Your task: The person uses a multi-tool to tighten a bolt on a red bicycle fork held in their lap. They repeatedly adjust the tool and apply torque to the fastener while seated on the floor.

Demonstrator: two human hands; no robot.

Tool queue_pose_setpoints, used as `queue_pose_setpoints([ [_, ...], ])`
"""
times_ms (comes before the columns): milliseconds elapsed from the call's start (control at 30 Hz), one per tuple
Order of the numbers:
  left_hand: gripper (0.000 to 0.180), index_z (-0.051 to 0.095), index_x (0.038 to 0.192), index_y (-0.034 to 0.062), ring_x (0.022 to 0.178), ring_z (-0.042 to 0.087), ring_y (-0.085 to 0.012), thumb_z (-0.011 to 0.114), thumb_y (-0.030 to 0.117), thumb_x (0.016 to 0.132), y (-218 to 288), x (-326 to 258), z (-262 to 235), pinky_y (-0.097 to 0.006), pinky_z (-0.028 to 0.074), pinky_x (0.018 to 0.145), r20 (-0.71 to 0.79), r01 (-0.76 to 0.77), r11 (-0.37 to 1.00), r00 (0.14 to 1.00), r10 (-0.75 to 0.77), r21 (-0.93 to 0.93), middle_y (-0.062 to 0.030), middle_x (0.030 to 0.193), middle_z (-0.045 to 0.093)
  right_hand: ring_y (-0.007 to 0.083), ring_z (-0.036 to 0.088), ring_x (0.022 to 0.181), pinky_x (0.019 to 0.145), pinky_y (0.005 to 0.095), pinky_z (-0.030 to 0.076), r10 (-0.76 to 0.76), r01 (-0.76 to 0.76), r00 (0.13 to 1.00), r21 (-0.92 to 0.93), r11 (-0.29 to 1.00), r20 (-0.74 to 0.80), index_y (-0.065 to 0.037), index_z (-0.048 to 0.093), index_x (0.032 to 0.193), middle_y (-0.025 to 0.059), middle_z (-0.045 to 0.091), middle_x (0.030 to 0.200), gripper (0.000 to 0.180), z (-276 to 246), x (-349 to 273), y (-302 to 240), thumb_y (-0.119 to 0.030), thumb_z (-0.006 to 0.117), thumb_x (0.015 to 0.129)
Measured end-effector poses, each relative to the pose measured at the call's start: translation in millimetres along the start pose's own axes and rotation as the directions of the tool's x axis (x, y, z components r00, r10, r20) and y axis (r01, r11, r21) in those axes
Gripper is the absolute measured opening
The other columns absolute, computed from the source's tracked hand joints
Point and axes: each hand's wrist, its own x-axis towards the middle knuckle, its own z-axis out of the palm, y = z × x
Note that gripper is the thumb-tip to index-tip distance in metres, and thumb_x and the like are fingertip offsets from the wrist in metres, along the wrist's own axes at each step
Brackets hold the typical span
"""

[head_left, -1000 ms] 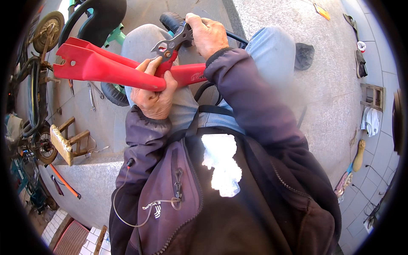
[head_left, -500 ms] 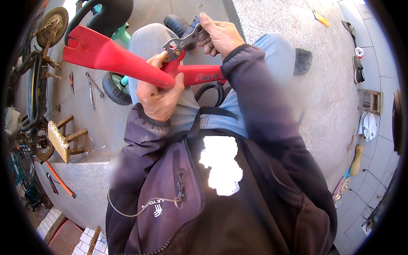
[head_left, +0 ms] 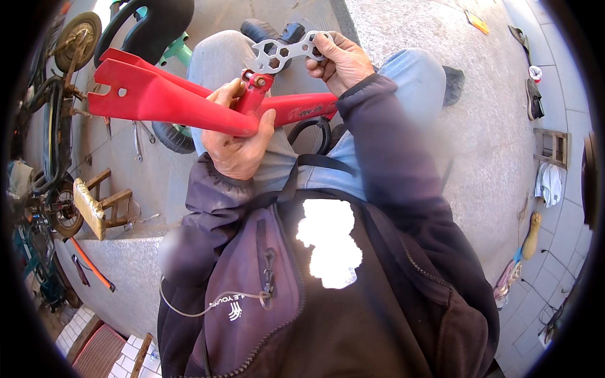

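A red painted metal bicycle frame (head_left: 183, 104) lies across my knees, its forked end pointing left. Wrapped around it from beneath is my left hand (head_left: 236, 148), with the thumb on the near side of the joint. A bolt (head_left: 259, 80) sits in the clamp at the top of the short upright tube. Between the thumb and fingers of my right hand (head_left: 346, 62) is one end of a flat grey multi-hole wrench (head_left: 277, 58). The wrench's other end is just above the bolt, its hexagonal holes facing up; whether it touches the clamp I cannot tell.
A small teal-hubbed wheel (head_left: 173, 137) and a loose wrench (head_left: 137, 142) lie left of my knee. Further left are a low stool (head_left: 88, 208), an orange-edged tool (head_left: 94, 268) and a bicycle wheel (head_left: 79, 41). Shoes (head_left: 534, 99) and a wooden stool (head_left: 552, 148) line the right.
The wrench has come off the bolt, and its broad face has turned toward view. My right hand has shifted right and slightly down. The frame has rolled, showing both fork arms.
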Motion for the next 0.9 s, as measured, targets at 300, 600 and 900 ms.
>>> queue_pose_setpoints([
  [300, 0.063, 0.047, 0.126, -0.0059, 0.094, 0.060, -0.0242, 0.076, 0.002, 0.071, -4, 1, 4, -0.034, 0.052, 0.082, -0.029, 0.073, 0.993, 0.997, -0.076, -0.093, -0.0171, 0.108, 0.056, 0.0217, 0.067, 0.083, 0.072, 0.0350, 0.057, 0.186, -0.184, 0.983, 0.161, 0.969, 0.007, -0.008, 0.061, 0.097, 0.0068, 0.067, 0.092, 0.010, 6, -20, 23, -0.017, 0.061, 0.092],
  [600, 0.059, 0.051, 0.125, -0.0056, 0.096, 0.061, -0.0248, 0.074, 0.001, 0.071, -5, 3, 0, -0.034, 0.052, 0.084, 0.024, 0.036, 0.999, 0.999, -0.036, 0.001, -0.0187, 0.109, 0.060, 0.0176, 0.066, 0.078, 0.065, 0.0287, 0.056, 0.151, -0.151, 0.982, 0.006, 0.988, -0.113, -0.006, 0.062, 0.098, 0.0078, 0.067, 0.090, 0.011, 12, -20, 32, -0.015, 0.061, 0.092],
  [900, 0.055, 0.058, 0.119, -0.0007, 0.093, 0.062, -0.0253, 0.075, -0.003, 0.067, -8, 4, 2, -0.034, 0.052, 0.081, -0.023, -0.065, 0.998, 0.998, 0.065, 0.020, -0.0173, 0.111, 0.058, 0.0112, 0.060, 0.062, 0.050, 0.0213, 0.048, 0.000, -0.009, 0.999, -0.170, 0.985, -0.049, -0.002, 0.061, 0.099, 0.0091, 0.066, 0.085, 0.016, 2, -16, 31, -0.013, 0.065, 0.089],
])
